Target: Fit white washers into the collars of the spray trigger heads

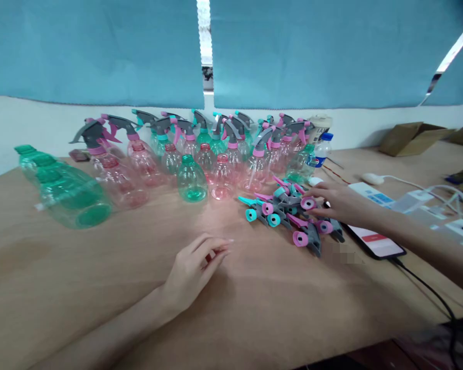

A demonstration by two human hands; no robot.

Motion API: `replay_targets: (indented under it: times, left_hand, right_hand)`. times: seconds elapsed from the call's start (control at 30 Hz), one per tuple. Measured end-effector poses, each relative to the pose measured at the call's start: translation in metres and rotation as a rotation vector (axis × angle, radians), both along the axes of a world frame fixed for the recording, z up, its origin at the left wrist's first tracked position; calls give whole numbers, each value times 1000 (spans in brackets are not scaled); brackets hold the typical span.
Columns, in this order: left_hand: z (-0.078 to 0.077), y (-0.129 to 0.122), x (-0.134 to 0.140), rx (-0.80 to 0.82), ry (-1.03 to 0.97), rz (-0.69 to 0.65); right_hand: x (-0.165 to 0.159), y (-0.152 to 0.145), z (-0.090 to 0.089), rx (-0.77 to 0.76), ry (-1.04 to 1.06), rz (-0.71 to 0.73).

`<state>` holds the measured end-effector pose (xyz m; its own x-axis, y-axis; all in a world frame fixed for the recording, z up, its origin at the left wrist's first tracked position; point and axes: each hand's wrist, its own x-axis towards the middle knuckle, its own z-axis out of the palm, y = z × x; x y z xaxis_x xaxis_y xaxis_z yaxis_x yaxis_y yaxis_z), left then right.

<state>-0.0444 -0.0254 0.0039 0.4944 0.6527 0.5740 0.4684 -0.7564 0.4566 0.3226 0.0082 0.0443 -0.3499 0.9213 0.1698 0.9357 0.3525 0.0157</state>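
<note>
My left hand (195, 270) rests over the front middle of the table, its fingers loosely curled, the thumb a little apart from the fingertips. Nothing shows in it. At the right, my right hand (345, 203) reaches into a heap of loose trigger spray heads, its fingers and thumb around a pink-collared spray head (308, 203); its far side is hidden by the hand. Grey spray heads with pink or turquoise collars lie around it, among them a turquoise one (273, 220) and a pink one (301, 238). Behind stand open clear bottles, including a green bottle (192, 179) and a pink bottle (222, 177).
Several bottles with spray heads (231, 139) stand along the back wall. Green bottles (67, 192) lean or lie at the left. A phone (376, 241) with a cable, a power strip (372, 195), a capped drink bottle (322, 151) and a cardboard box (411, 137) are at the right.
</note>
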Motion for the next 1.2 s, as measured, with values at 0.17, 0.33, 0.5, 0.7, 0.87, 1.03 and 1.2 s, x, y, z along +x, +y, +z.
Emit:
replay_targets:
  times: [0.17, 0.33, 0.5, 0.7, 0.87, 1.03, 1.2]
  left_hand:
    - [-6, 5, 28, -10, 79, -131]
    - [-13, 11, 89, -21, 259, -169]
    - [-15, 14, 146, -20, 306, -89]
    - [-18, 18, 153, -24, 299, -94]
    - [-12, 20, 124, -17, 159, -210]
    - [-7, 24, 81, -9, 147, -129]
    - [-4, 25, 47, -36, 171, -125]
  right_hand:
    - [-2, 1, -5, -89, -11, -4]
    - [2, -23, -8, -114, 145, -9]
    - [12, -47, -15, -102, 193, 14]
    - [15, -56, -36, 47, 254, -10]
    - [1, -51, -56, 77, 327, -23]
    - [-19, -48, -64, 38, 389, -54]
    - [-37, -44, -61, 21, 434, -70]
